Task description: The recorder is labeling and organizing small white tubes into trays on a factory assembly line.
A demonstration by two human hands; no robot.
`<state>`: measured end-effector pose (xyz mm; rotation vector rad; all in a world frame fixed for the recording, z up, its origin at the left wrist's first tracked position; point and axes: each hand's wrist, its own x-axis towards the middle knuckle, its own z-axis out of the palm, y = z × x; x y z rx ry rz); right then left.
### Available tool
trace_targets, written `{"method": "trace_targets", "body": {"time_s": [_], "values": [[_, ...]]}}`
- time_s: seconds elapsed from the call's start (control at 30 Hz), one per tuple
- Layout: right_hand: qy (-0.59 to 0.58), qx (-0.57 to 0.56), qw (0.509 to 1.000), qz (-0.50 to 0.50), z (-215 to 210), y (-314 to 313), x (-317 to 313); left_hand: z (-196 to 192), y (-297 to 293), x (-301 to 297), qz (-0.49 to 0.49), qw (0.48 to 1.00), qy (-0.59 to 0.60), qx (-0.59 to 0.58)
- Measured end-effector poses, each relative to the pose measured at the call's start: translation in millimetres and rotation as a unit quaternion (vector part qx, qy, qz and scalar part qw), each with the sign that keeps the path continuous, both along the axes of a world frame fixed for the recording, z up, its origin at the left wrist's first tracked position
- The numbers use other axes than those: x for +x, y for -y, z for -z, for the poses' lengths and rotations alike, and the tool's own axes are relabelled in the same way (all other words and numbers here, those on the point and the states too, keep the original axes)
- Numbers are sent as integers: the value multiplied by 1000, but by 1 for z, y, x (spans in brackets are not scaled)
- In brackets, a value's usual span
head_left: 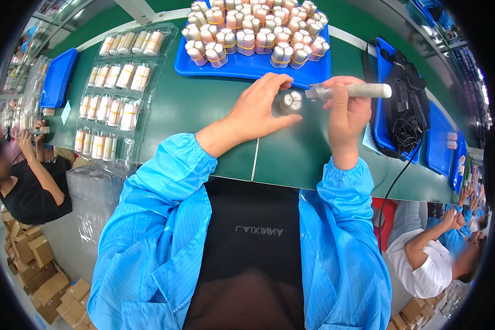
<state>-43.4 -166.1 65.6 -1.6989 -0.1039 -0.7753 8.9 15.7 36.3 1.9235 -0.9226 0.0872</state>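
A small upright bundle of white-topped cylinders (290,103) stands on the green table in front of me. Around its left side curves my left hand (256,107), thumb and fingers apart, with no firm grip to be seen. My right hand (346,110) is closed around a thick, whitish rod-shaped tool (368,91). The tool's narrower, greyish flat end points left, close to the bundle. Just beyond is a blue tray (242,71) filled with several similar bundles (246,41), many held by yellow bands.
Clear plastic trays (140,102) with rows of banded cylinders lie at left. A blue tray (58,77) sits farther left. At right, another blue tray (383,121) carries a black bag (404,93) and coiled cable (406,135). Other people sit on both sides; cardboard boxes (41,250) are lower left.
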Motion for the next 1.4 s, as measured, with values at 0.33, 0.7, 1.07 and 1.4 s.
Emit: {"method": "trace_targets", "body": {"time_s": [0.33,0.7,1.07,1.4], "values": [[3,-97,995,-22,3,-1,2,9,3,2,40,999,5,5],[19,-187,982,11,2,-4,6,9,4,3,43,999,-6,3],[55,-184,981,19,4,1,4,12,4,6,52,997,-62,-22],[-52,-104,990,74,20,7,13,-4,-12,23,195,714,-592,-319]]}}
